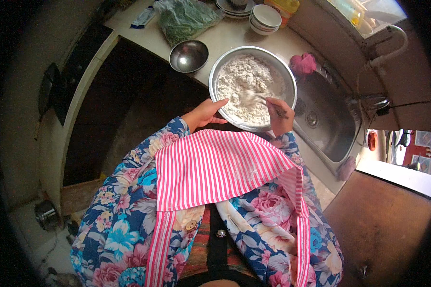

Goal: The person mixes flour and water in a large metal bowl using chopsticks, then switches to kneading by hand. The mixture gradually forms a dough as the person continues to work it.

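A wide metal basin [291, 83] sits at the counter's front edge, holding a heap of crumbly, floury dough [245, 73]. My left hand [205, 114] grips the basin's near left rim, thumb over the edge and fingers beneath. Over the near right side, my right hand [281, 114] is closed around a thin stirring utensil [260, 97]. Motion blurs its lower end in the flour, so I cannot tell its exact kind. An empty steel bowl [189, 56] stands left of the basin.
A sink [325, 123] lies right of the basin, with a pink cloth [303, 64] on its far left corner. Behind are a plastic bag of greens [186, 21], stacked bowls [265, 18] and plates [233, 13]. A dark recess [129, 89] opens at the left.
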A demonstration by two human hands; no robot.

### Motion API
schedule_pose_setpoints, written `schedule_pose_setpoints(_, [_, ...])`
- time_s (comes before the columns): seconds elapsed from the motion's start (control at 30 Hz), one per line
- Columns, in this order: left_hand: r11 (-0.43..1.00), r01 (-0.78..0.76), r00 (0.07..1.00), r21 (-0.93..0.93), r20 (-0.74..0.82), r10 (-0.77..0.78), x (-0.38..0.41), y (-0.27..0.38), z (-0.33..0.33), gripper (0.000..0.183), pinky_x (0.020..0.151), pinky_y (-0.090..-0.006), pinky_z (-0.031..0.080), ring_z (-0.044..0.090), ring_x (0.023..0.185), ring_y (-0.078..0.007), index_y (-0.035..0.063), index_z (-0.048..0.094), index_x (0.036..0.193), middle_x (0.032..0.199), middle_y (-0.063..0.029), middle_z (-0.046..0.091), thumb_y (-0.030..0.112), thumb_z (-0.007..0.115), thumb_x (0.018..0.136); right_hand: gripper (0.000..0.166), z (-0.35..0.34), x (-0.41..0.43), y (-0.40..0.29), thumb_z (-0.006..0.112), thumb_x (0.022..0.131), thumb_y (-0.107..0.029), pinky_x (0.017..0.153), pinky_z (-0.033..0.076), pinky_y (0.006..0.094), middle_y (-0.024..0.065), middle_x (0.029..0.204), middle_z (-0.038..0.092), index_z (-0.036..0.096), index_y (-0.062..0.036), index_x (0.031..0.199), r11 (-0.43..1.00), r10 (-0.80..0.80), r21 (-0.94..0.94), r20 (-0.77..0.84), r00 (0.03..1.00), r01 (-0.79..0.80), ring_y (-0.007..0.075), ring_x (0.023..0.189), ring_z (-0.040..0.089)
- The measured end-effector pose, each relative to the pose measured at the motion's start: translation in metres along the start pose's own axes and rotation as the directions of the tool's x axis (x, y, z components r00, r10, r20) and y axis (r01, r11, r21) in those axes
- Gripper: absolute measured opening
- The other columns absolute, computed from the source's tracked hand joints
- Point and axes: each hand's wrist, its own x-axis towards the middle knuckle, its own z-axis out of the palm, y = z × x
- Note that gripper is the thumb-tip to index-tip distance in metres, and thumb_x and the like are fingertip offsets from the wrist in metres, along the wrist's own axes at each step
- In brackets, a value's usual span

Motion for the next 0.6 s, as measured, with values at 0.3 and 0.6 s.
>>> schedule_pose_setpoints(0.3, [0.999, 0.004, 0.996, 0.043, -0.084, 0.000, 0.020, 0.012, -0.021, 0.037, 0.072, -0.0424, 0.053, 0.062, 0.088, -0.0224, 0.0030, 0.046, 0.118, 0.103, -0.0119, 0.061, 0.024, 0.049, 0.088, 0.012, 0.036, -0.017, -0.027, 0.059, 0.080, 0.002, 0.072, 0.048, 0.0241, 0.0056, 0.086, 0.064, 0.063, 0.0002, 0.092, 0.965, 0.107, 0.199, 0.295, 0.950, -0.170, 0.0129, 0.081, 0.060])
schedule_pose_setpoints(0.6, [0.996, 0.020, 0.998, -0.092, -0.051, -0.025, 0.008, -0.005, 0.012, 0.036, 0.071, -0.0383, 0.055, 0.061, 0.091, -0.0235, 0.0012, 0.044, 0.120, 0.108, -0.0127, 0.058, 0.017, 0.045, 0.087, 0.010, -0.095, 0.045, 0.025, 0.062, 0.080, -0.001, 0.067, 0.047, 0.0218, 0.0042, 0.083, 0.064, 0.063, 0.0004, 0.090, 0.986, 0.118, 0.118, -0.014, 0.993, -0.116, 0.0107, 0.074, 0.058])
